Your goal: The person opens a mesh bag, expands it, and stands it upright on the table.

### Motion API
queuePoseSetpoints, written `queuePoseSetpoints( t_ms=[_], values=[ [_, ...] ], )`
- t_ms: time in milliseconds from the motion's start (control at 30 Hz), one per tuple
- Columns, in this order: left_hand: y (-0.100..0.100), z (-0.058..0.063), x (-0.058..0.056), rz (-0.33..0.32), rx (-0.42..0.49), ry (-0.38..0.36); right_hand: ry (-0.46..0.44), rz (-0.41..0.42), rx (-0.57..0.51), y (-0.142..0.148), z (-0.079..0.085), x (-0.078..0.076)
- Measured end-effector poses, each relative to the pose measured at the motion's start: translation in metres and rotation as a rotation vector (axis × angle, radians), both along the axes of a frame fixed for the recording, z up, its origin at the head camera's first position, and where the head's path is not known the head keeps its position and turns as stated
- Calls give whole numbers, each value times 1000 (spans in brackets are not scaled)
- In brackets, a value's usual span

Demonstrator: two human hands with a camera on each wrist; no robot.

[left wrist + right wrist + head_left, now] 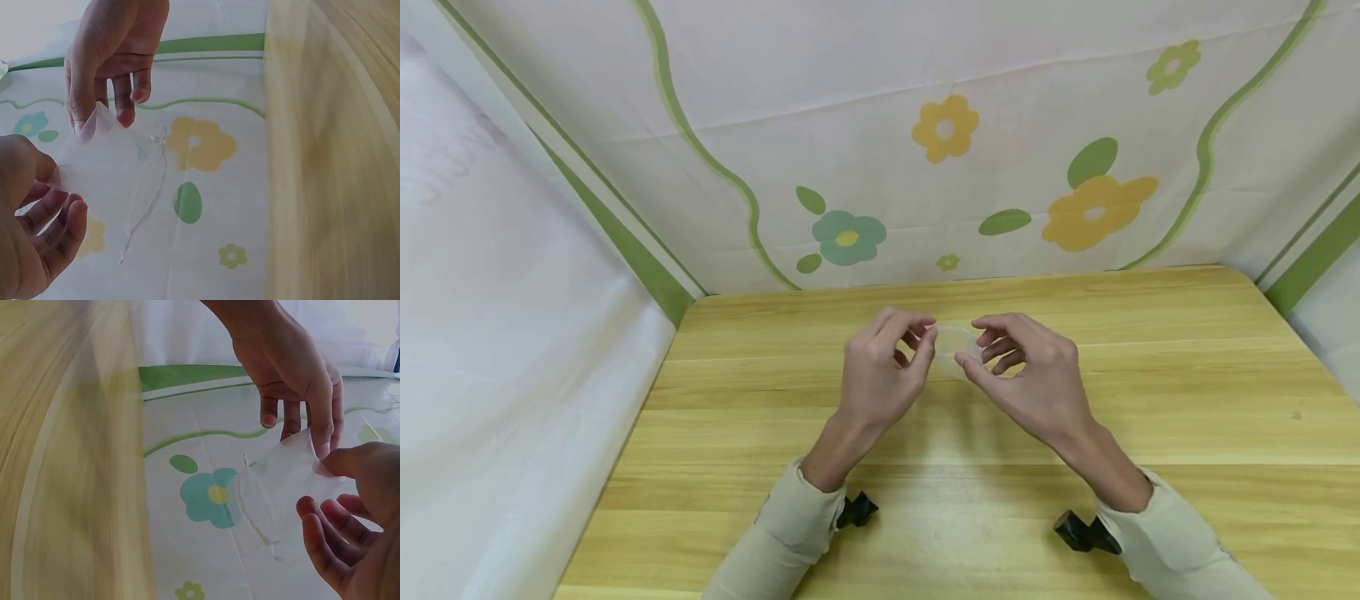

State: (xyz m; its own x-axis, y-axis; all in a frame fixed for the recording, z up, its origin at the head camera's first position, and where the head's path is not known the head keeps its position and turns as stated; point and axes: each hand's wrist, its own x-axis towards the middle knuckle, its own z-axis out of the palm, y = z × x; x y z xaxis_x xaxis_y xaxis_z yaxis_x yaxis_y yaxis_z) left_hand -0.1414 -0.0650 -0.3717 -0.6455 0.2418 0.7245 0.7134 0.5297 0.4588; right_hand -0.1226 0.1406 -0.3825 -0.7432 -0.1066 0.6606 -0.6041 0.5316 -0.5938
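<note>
Between my two hands hangs a small translucent white pouch (956,340), thin and sheer, with a clear cord (153,203) along its lower edge. My left hand (882,362) pinches the pouch's left side between thumb and forefinger. On the other side, my right hand (1033,371) holds it, thumb and fingers spread wider. A corner of the pouch (112,159) is drawn to a peak at the right hand's fingers in the left wrist view. Another view of the pouch (275,472), from the right wrist, shows the cord ends loose below.
Beneath my hands lies a wooden table (940,517) with a light grain. A white cloth with printed flowers (850,150) stands along its back edge, and white cloth (512,333) hangs at the left. Dark wrist mounts (1084,532) stick out from the sleeves.
</note>
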Motion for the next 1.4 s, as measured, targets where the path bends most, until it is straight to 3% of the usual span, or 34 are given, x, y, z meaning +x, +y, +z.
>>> queuePoseSetpoints(
  t_ms=[200,467,667,1100,1400],
  values=[
    [2,-2,1,-68,-11,-16,1,-30,-51,-3,0,1],
    [5,-4,3,-53,-6,-93,75,-41,-179,-6,1,2],
    [6,-3,3,-87,-9,-75,115,-77,-220,-6,0,0],
    [7,-4,3,-79,56,-83,96,-41,-126,-10,-3,3],
    [5,-2,2,-30,15,-48,112,-58,-94,-8,-3,2]
  ],
)
